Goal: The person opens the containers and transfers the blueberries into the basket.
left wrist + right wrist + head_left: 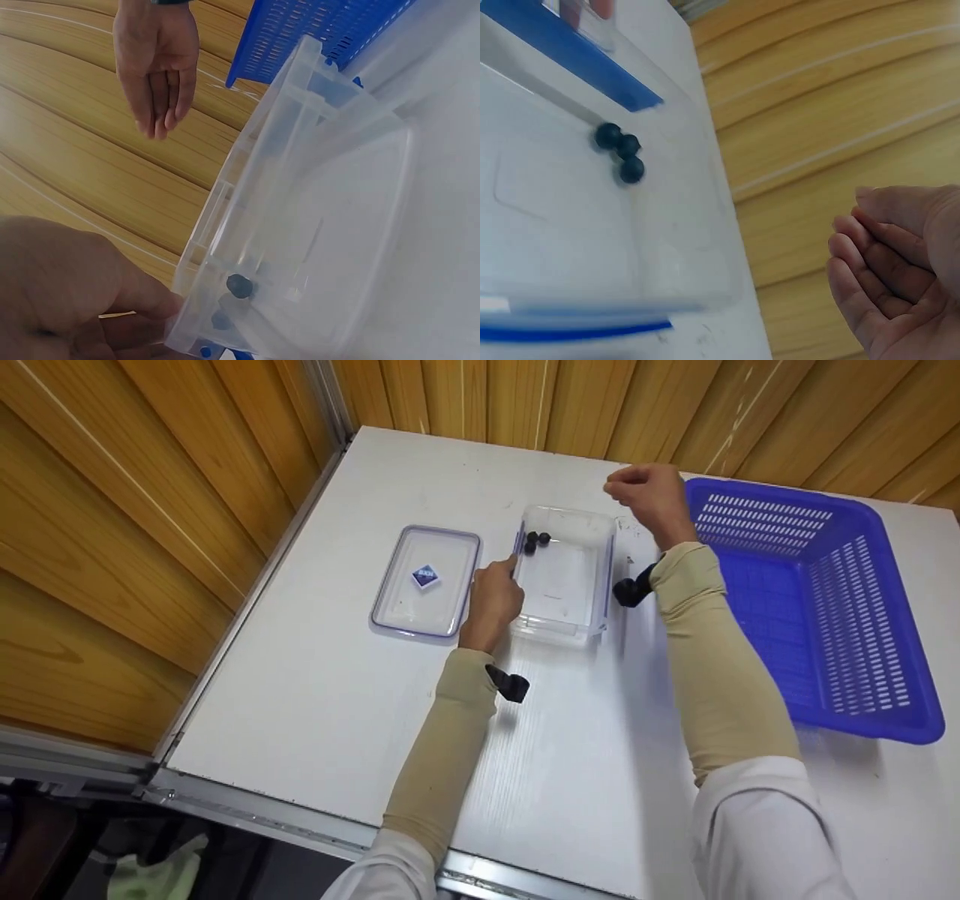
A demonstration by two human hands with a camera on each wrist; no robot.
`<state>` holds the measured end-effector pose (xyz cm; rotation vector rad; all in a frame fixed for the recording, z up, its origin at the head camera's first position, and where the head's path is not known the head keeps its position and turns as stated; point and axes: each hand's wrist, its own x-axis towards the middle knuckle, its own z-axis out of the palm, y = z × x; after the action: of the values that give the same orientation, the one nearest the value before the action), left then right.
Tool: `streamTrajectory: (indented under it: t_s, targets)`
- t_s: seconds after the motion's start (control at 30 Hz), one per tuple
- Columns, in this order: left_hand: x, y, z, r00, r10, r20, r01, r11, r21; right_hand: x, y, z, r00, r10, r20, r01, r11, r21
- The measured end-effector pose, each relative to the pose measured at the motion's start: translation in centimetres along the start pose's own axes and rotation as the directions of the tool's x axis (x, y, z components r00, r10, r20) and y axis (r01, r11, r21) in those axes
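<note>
A clear plastic food container with blue side clips stands uncovered on the white table. Three small dark blue-black balls lie together in its far left corner. My left hand holds the container's left wall, the thumb at the rim in the left wrist view. Raised beyond the container's far right corner, my right hand has loosely bent fingers and nothing in them; its palm also shows in the left wrist view. The clear lid with a blue edge and a blue diamond label lies flat, left of the container.
A large blue slotted basket stands on the right, close to my right forearm. Wood-patterned panels border the table at the back and left. A metal rail runs along the front edge.
</note>
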<state>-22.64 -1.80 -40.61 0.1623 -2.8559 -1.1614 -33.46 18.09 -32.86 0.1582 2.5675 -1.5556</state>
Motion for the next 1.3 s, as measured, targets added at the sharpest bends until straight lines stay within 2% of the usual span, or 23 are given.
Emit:
streamTrajectory:
  t_s: [0.2, 0.47, 0.7, 0.93, 1.13, 1.3]
  targets:
    - [-0.1, 0.1, 0.2, 1.0, -0.005, 0.001, 0.005, 1.0, 0.004, 1.0, 1.0, 3.7, 0.999, -0.002, 0.046, 0.008, 0.993, -0.118]
    - [-0.1, 0.4, 0.6, 1.0, 0.012, 0.01, -0.012, 1.0, 0.009, 1.8, 2.6, 6.6, 0.994, 0.018, 0.112, 0.011, 0.968, -0.251]
    - [0.0, 0.2, 0.3, 1.0, 0.022, -0.002, -0.022, 1.0, 0.013, 2.1, 3.0, 8.0, 0.983, 0.044, 0.176, 0.015, 0.946, -0.323]
    - [-0.1, 0.1, 0.6, 1.0, 0.016, 0.003, -0.016, 1.0, 0.012, 2.1, 3.6, 8.8, 0.966, 0.131, 0.222, -0.046, 0.935, -0.351]
    - [0.0, 0.3, 0.5, 0.999, 0.043, -0.02, -0.042, 0.999, 0.027, 2.5, 3.6, 9.2, 0.969, 0.105, 0.225, -0.019, 0.935, -0.354]
    - [0.1, 0.3, 0.6, 0.999, 0.031, -0.014, -0.031, 0.999, 0.029, 2.7, 3.3, 9.6, 0.961, 0.116, 0.251, -0.017, 0.931, -0.365]
